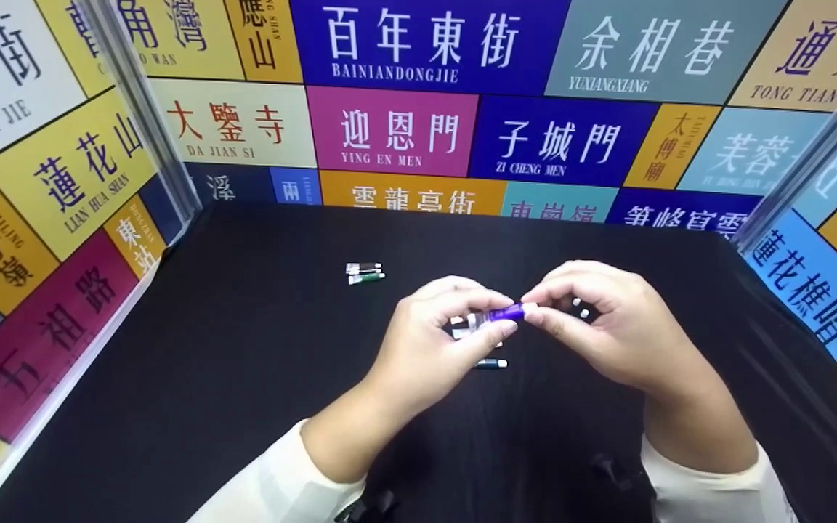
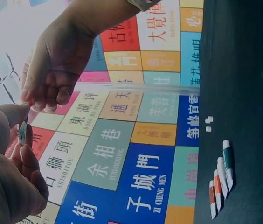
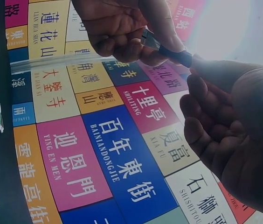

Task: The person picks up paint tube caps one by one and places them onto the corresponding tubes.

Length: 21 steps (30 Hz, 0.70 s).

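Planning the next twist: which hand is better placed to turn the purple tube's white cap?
Likely the right hand: its fingers pinch the white cap, while the left hand grips the purple tube by its body.

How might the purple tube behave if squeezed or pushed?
The purple tube probably dents when squeezed, its flattened tail suggesting a soft body. It's likely light, being small in the left hand. Laid down, that tail should resist rolling.

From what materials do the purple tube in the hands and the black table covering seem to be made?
The purple tube looks like glossy thin metal or soft plastic; its flat, shiny end suits either. The black table covering is probably matte cloth, since it reflects little and shows soft creases at right.
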Available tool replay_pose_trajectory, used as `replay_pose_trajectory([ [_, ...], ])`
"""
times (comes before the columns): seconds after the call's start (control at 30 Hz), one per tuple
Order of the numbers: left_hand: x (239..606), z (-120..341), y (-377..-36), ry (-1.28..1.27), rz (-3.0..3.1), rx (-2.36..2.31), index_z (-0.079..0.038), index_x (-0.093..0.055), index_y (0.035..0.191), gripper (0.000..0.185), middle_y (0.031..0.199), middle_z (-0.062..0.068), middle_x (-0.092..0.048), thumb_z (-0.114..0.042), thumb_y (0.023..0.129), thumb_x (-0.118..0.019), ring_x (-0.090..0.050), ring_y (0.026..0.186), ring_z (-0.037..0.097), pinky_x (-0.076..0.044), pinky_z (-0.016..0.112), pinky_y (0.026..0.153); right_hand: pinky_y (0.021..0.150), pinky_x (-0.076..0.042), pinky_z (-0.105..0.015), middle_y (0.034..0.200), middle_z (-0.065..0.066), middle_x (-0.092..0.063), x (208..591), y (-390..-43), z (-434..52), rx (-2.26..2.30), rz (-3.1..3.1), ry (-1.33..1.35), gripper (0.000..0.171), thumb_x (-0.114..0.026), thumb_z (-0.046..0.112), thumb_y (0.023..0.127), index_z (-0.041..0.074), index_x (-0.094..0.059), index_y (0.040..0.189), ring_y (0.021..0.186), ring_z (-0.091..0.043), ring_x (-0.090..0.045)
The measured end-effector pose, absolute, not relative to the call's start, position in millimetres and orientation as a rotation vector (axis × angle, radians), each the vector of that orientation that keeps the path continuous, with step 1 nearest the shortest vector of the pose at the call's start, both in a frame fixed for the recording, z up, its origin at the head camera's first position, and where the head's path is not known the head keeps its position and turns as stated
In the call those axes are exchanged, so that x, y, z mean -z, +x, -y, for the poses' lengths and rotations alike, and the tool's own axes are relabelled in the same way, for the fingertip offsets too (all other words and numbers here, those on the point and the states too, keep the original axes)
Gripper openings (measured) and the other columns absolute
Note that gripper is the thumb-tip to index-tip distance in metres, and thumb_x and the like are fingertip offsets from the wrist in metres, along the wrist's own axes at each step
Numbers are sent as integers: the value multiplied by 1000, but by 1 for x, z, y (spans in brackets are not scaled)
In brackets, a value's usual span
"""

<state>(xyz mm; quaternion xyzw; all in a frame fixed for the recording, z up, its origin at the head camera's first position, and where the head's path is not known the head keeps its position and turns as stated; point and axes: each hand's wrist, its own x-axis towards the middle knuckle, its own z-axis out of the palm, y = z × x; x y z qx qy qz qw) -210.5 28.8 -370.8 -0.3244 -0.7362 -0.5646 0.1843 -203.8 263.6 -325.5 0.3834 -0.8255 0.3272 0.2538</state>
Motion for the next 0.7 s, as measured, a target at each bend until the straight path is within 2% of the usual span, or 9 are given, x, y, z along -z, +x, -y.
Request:
replay_pose_trajectory([
  [0.17, 373, -29, -213, -890, 2079, 1551, -19, -85, 109, 23, 104, -10, -78, -28, 89, -89, -69, 97, 6, -58, 24, 81, 69, -45, -15, 91, 8, -75, 327, -205, -263, -871, 2261, 1014, 21, -87, 7, 88, 21, -82, 102, 79, -4, -60],
  [0.4, 375, -27, -217, -864, 2097, 1522, -17, -85, 111, 24, 105, -7, -78, -27, 90, -89, -70, 93, 12, -59, 24, 82, 67, -44, -16, 90, 7, -74, 331, -210, -261, -915, 2274, 968, 19, -86, 7, 89, 21, -83, 103, 77, -5, -59],
  [0.7, 381, -27, -228, -778, 2174, 1497, -20, -85, 112, 23, 106, -8, -77, -27, 90, -89, -66, 97, 3, -58, 24, 82, 70, -51, -18, 99, 0, -78, 334, -220, -270, -1015, 2273, 936, 25, -87, 3, 86, 13, -83, 109, 82, -5, -65],
])
